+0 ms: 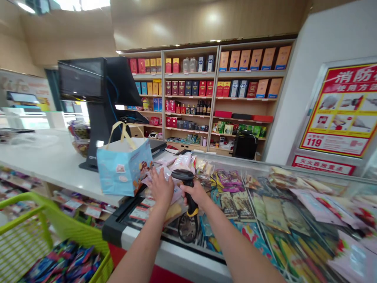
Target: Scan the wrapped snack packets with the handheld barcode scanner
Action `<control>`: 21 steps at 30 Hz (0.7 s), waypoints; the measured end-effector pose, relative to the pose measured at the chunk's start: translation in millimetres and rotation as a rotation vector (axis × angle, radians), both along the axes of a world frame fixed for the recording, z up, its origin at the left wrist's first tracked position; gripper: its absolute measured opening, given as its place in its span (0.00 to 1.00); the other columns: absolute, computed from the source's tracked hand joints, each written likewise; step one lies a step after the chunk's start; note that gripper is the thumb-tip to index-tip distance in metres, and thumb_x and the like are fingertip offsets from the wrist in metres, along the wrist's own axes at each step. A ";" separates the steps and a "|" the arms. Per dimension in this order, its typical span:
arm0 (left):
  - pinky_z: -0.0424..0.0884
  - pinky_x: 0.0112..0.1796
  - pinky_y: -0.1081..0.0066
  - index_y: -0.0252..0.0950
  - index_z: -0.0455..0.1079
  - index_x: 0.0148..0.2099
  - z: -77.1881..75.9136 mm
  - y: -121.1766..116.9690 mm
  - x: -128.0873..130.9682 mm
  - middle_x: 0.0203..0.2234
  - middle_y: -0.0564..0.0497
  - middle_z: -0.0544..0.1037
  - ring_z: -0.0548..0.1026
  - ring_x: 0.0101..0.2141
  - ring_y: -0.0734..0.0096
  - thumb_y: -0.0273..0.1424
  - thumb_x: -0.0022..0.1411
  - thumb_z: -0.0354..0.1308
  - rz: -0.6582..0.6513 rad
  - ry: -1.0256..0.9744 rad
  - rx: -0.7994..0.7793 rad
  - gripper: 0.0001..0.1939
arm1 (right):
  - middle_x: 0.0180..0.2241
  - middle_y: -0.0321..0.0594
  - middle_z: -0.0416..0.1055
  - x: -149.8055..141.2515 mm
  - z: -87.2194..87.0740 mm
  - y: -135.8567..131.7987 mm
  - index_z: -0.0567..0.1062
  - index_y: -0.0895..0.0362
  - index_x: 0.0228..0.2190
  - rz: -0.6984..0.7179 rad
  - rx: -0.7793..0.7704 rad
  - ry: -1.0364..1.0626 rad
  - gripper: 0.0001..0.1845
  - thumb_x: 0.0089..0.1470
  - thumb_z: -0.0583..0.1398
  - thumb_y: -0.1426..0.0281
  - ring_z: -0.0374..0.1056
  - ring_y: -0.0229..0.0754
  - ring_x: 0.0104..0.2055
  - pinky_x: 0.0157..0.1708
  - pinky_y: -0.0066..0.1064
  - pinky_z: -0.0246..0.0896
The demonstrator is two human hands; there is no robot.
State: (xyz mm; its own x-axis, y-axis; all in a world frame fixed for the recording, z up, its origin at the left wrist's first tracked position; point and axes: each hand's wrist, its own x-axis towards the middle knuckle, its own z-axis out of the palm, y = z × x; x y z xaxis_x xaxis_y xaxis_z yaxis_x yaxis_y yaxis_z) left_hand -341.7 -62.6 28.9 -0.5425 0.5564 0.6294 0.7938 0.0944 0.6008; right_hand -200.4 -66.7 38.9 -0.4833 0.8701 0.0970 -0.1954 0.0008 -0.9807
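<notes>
My right hand (198, 193) is wrapped round the grip of a black barcode scanner (182, 174), whose head points left toward my left hand. Fingers spread, my left hand (161, 188) rests against a pink plastic-wrapped package (175, 195) on the glass top of a display freezer. More packages (183, 161) in clear and pink wrapping lie just beyond both hands. Left of my left hand stands a light-blue paper bag (116, 173) with cream handles. I cannot tell what fills the bag.
Ice creams in wrappers (235, 204) show through the freezer glass. More wrapped packages (318, 208) lie on its right side. A checkout screen (82, 78) stands on the white counter (53, 157). At lower left is a green shopping cart (70, 228). Shelves (191, 74) of boxed goods line the back.
</notes>
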 end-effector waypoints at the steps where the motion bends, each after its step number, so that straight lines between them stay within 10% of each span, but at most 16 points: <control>1: 0.49 0.61 0.38 0.32 0.69 0.58 1.8 -0.9 3.8 0.65 0.32 0.59 0.54 0.66 0.44 0.30 0.61 0.52 -0.012 0.022 0.020 0.23 | 0.16 0.28 0.66 4.7 0.5 0.2 0.69 0.57 0.29 -0.012 -0.003 0.007 0.20 0.37 0.67 0.57 0.61 0.33 0.13 0.13 0.26 0.60; 12: 0.49 0.63 0.46 0.38 0.72 0.50 -11.5 20.0 129.9 0.58 0.40 0.70 0.65 0.60 0.53 0.31 0.62 0.50 -0.492 0.125 0.134 0.16 | 0.16 0.27 0.65 138.3 -1.7 3.2 0.68 0.56 0.29 -0.327 0.042 0.055 0.21 0.38 0.67 0.56 0.61 0.34 0.14 0.15 0.28 0.62; 21: 0.64 0.56 0.59 0.39 0.74 0.44 10.7 -34.3 290.8 0.48 0.41 0.76 0.72 0.52 0.58 0.32 0.60 0.53 -1.175 -0.072 0.268 0.12 | 0.18 0.34 0.66 255.3 -18.4 0.3 0.68 0.53 0.27 -0.852 0.127 -0.254 0.13 0.53 0.59 0.57 0.69 0.41 0.23 0.24 0.32 0.67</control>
State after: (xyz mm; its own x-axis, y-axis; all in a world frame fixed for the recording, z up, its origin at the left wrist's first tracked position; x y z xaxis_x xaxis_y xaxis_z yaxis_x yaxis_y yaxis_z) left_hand -50.9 -96.9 39.6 0.1685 0.5905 0.7892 0.2757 -0.7970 0.5374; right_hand 54.8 -66.4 20.5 0.3015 0.9333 0.1953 0.1436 0.1580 -0.9769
